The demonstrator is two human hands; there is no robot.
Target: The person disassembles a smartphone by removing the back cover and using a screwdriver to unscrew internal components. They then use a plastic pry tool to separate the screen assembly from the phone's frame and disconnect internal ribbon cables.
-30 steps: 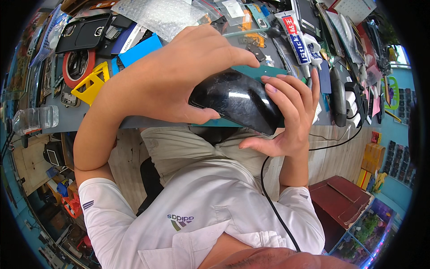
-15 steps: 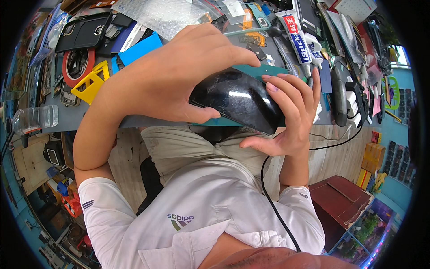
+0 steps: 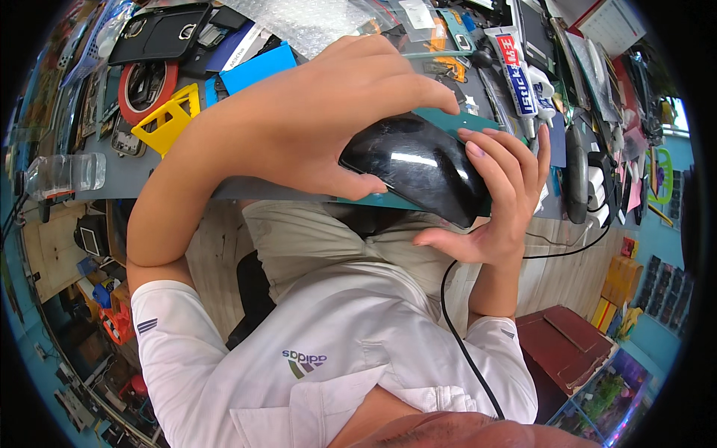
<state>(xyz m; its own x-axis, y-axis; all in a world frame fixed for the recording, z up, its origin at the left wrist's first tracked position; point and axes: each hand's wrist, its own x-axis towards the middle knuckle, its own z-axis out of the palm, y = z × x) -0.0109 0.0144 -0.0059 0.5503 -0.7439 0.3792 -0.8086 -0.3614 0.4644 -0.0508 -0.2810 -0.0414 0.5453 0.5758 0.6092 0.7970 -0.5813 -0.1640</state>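
Black phone (image 3: pixel 418 163) between left hand (image 3: pixel 328 112), clamped on it, and right hand (image 3: pixel 505 205) (thumb apart)

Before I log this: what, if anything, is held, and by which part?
The glossy black phone, by its left end in the left grip, thumb at the near edge. The right grip is at its right end; whether it holds is unclear.

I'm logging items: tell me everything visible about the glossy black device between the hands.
The glossy black device looks like a phone: flat, glassy, smudged, with a bright reflection. It slants above the teal mat. The left hand wraps one end, thumb at the near edge; the right hand, fingers spread, seems to touch the other.
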